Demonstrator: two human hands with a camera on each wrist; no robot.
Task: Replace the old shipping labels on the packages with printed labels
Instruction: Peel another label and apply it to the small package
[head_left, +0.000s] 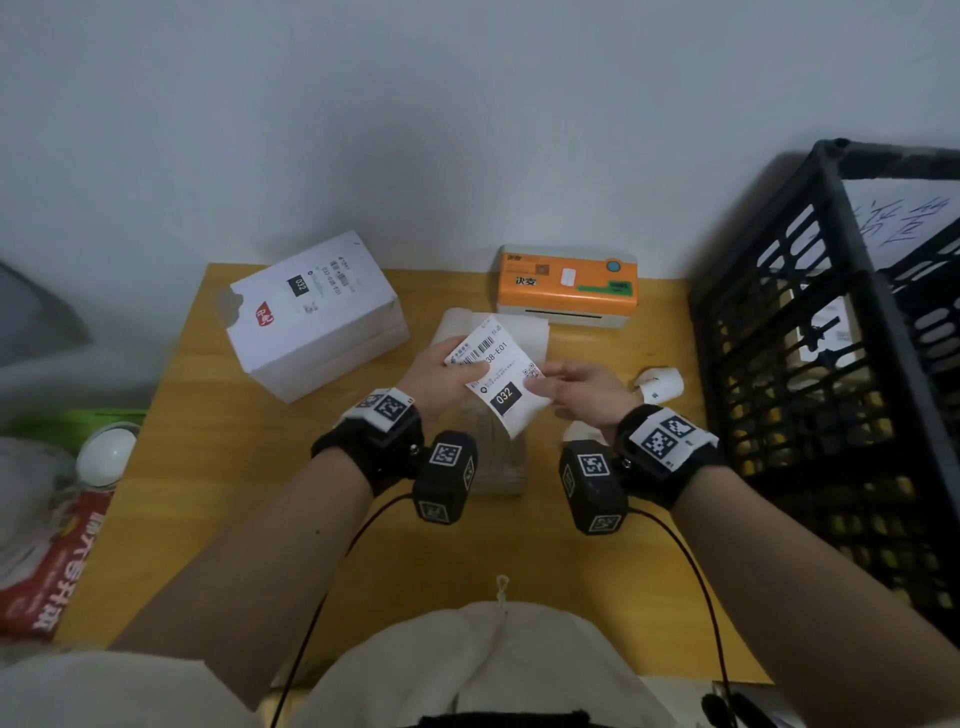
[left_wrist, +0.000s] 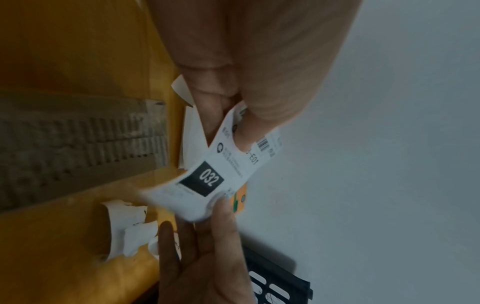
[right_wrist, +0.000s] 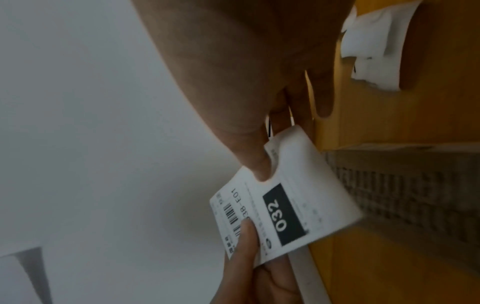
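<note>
A white printed label (head_left: 498, 374) marked 032, with a barcode, hangs in the air over a brown cardboard package (head_left: 493, 462) on the yellow table (head_left: 234, 493). My left hand (head_left: 462, 366) pinches its upper left edge, thumb on the printed face. My right hand (head_left: 545, 382) pinches its right edge by the QR code. In the left wrist view the label (left_wrist: 221, 174) curls between both hands above the package (left_wrist: 78, 148). The right wrist view shows the label (right_wrist: 285, 205) face on. A white box package (head_left: 317, 317) at the back left carries a 032 label.
An orange label printer (head_left: 566, 286) stands at the back against the wall, with white sheets (head_left: 467, 322) in front of it. Crumpled white labels (head_left: 660, 384) lie to the right. A black plastic crate (head_left: 831, 364) borders the table's right side. Bags and a bottle sit on the left.
</note>
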